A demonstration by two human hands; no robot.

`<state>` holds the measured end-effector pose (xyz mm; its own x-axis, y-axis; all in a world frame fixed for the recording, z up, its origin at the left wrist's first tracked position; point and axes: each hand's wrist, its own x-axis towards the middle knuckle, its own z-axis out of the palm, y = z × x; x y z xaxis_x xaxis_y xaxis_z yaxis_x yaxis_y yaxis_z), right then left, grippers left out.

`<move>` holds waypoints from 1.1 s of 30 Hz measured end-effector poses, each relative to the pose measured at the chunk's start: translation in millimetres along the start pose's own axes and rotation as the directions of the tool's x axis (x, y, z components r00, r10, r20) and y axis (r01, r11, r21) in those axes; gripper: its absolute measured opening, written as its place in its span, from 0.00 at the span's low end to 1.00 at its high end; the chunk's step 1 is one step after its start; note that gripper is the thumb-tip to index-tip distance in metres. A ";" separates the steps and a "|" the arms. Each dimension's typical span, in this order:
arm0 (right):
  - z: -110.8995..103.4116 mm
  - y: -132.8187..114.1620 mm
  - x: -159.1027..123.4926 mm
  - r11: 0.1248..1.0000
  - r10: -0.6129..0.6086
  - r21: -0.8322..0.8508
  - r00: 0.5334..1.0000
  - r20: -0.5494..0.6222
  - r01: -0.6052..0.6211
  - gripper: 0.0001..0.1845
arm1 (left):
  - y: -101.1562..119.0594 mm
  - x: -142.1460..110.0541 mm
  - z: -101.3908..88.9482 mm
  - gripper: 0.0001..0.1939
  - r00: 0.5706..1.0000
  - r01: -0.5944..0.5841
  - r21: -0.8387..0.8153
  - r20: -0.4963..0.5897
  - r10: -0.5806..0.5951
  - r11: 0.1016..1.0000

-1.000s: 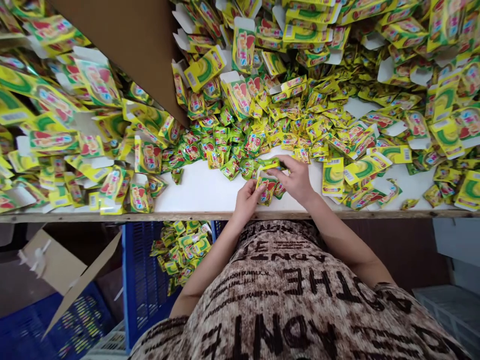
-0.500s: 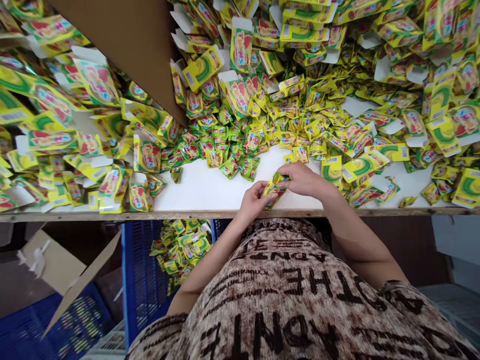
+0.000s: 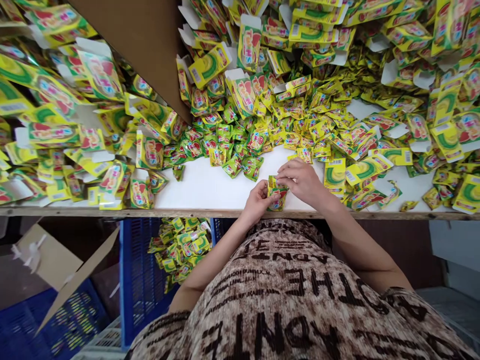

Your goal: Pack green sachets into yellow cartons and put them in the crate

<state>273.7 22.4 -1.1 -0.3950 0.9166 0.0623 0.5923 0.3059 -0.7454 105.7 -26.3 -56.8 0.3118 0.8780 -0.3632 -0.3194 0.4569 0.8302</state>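
A small yellow-and-green candy box [image 3: 278, 200] with a fruit print stands tilted at the front edge of the white tabletop [image 3: 210, 187]. My left hand [image 3: 258, 202] is closed round its left side, the thumb across the front. At the box's upper end, the fingers of my right hand [image 3: 302, 181] are pinched together on the top edge; whether a flap or a sachet is between them is hidden. Just beyond my hands lie loose green candy sachets [image 3: 250, 167] and yellow candy sachets [image 3: 304, 154].
Heaps of similar boxes [image 3: 150, 150] cover the table's left side, and more boxes [image 3: 334, 175] lie on the right. A brown cardboard divider [image 3: 142, 45] stands between heaps. Below the wooden edge [image 3: 202, 213], a blue crate [image 3: 137, 280] holds filled boxes [image 3: 189, 245].
The box has turned more upright and shows its front. My right fingers have shifted onto its upper end, while my left hand keeps its hold. The view has moved slightly.
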 end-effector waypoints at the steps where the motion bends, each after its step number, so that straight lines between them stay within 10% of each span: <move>1: 2.0 1.7 -3.3 0.999 -0.028 -0.020 0.999 0.023 0.029 0.06 | -0.5 -0.3 0.1 0.22 1.000 -0.005 -0.007 0.005 0.005 1.000; 4: 7.4 6.1 -16.8 0.998 -0.066 0.028 0.991 0.112 0.063 0.07 | 0.3 -2.0 -0.2 0.20 0.999 -0.032 0.003 0.014 0.032 0.999; 8: 10.3 10.7 -37.0 0.929 0.187 0.341 0.978 -0.091 -0.146 0.12 | 6.3 -5.4 0.4 0.19 1.000 -0.002 -0.017 0.017 0.003 1.000; 14: 24.8 9.9 -47.7 0.436 0.483 0.769 0.842 0.238 -0.467 0.16 | 23.3 -6.8 2.0 0.18 0.978 0.202 -0.208 0.093 -0.187 0.957; 21: 31.6 0.7 -29.0 0.672 0.504 0.653 0.862 -0.057 -0.349 0.12 | 26.2 4.0 0.9 0.15 0.984 0.046 -0.060 -0.167 -0.056 0.997; 28: 33.4 18.1 -24.9 0.488 0.537 0.790 0.841 0.062 -0.370 0.17 | 18.3 13.8 -4.3 0.16 0.969 -0.051 0.136 -0.231 0.081 0.989; 33: 29.0 16.5 -29.4 0.511 0.528 0.778 0.848 0.052 -0.366 0.15 | 21.0 13.9 -7.4 0.13 0.974 -0.149 0.297 -0.118 0.191 0.943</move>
<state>274.7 -7.0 -34.5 -0.0587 0.9252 -0.3749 -0.0989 -0.3791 -0.9201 96.8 -3.5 -47.6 0.1371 0.9597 -0.2455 -0.0822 0.2580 0.9626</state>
